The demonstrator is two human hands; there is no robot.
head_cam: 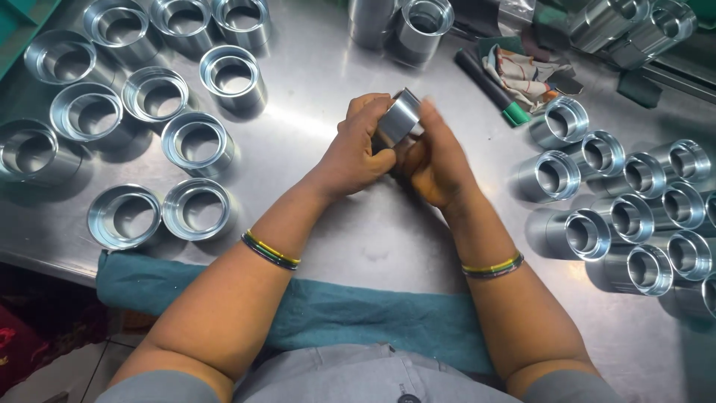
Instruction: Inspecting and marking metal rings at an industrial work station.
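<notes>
A shiny metal ring [400, 116], a short machined cylinder, is held up over the middle of the steel table [328, 97]. My left hand [358, 149] grips its left side with thumb and fingers. On its right side, my right hand [436, 160] presses against it, the fingertips slightly blurred. Both wrists wear thin yellow and dark bangles.
Several wide metal rings [198, 142] stand open-end up at the left. Several narrower metal sleeves [589, 231] lie on their sides at the right. A dark marker with a green end [492, 86] and a patterned rag [522, 75] lie behind. A teal cloth [350, 313] drapes the near edge.
</notes>
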